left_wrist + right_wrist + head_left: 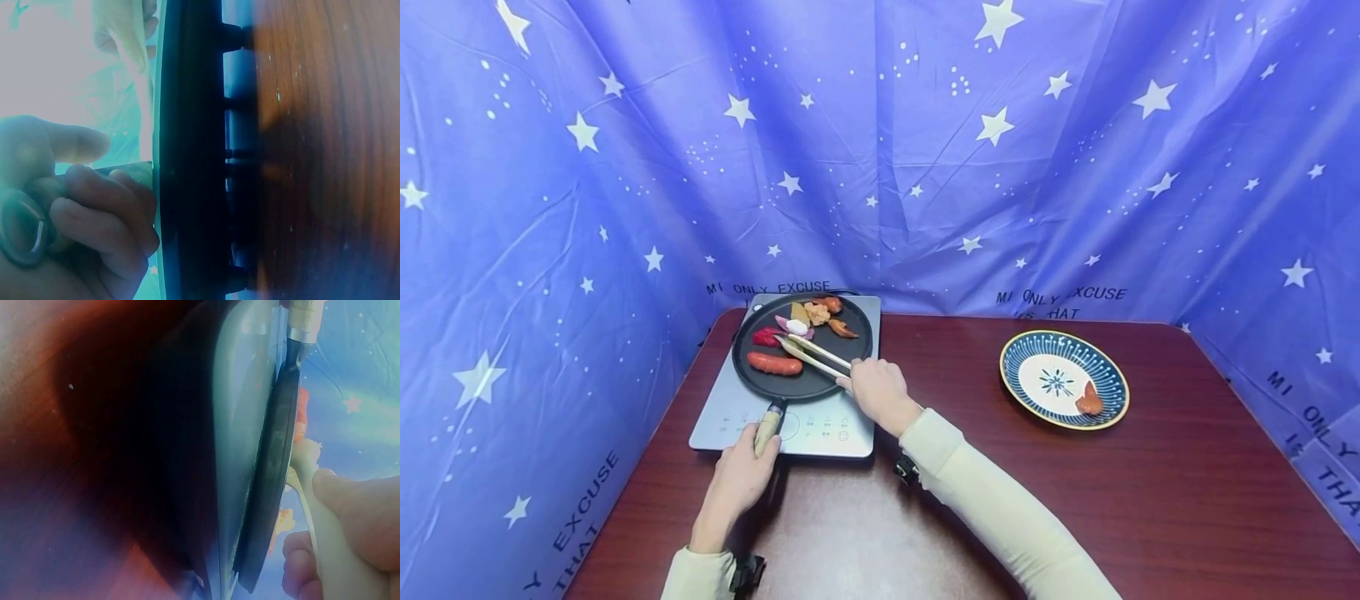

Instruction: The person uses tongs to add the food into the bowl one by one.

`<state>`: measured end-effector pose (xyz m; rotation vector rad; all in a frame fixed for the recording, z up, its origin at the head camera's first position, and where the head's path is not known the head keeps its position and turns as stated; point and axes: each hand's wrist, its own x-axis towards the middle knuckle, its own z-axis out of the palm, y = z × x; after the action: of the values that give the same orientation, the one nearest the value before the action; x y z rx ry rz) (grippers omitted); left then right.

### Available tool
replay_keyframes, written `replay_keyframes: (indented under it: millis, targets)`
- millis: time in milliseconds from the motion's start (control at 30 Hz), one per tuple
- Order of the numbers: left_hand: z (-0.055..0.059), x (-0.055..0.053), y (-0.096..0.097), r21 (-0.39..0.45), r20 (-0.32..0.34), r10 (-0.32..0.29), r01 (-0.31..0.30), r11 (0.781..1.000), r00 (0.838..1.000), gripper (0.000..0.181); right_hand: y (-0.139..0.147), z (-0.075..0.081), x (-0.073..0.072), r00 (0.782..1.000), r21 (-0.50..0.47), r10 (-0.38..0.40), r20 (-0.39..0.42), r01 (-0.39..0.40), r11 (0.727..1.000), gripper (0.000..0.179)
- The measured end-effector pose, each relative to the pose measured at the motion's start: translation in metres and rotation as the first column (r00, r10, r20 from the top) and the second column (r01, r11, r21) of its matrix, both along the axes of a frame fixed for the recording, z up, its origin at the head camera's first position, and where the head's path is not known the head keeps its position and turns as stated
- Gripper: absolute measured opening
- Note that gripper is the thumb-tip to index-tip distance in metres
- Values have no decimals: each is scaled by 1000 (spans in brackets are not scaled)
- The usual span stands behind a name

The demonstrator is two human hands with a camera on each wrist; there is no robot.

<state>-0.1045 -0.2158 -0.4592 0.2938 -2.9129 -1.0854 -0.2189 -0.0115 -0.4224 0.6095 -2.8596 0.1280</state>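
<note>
My left hand (741,479) grips the wooden-look handle (767,429) of a black flat frying pan (841,354), its fingers curled round it in the left wrist view. With my right hand (880,390) I hold cream-coloured tongs (820,357), whose tips reach low over the pan beside a red piece of food (766,337) and a white oval piece (797,327). Whether the tips pinch anything, I cannot tell. A red sausage (775,364) lies at the pan's near left. Golden fried pieces (817,313) and a brown wing-like piece (842,330) lie farther back.
Under the pan is a silver induction cooktop (718,417) with touch controls along its front. To the right, a blue-and-white patterned plate (1019,379) bears a reddish-brown piece of food (1089,400). A star-printed blue curtain (925,150) surrounds the dark red wooden table (955,392).
</note>
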Motion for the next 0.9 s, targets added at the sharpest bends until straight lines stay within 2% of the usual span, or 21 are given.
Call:
replay_keyframes:
  millis: [500,567,800,900]
  targets:
    - [-1,-1,2,-3,-18,-4,4,1000,1000,41,10,11,2,998,5,-6,66,6,1000,47]
    - [-1,-1,2,-3,-18,-6,6,1000,1000,43,15,13,5,999,-17,3,48,-2,1000,47]
    - [1,-1,1,-3,-9,-6,6,1000,1000,42,46,14,17,993,-86,40,-108,-50,995,46]
    - [2,0,1,-7,-5,-5,5,1000,1000,43,65,15,21,994,-97,18,-106,-29,995,46]
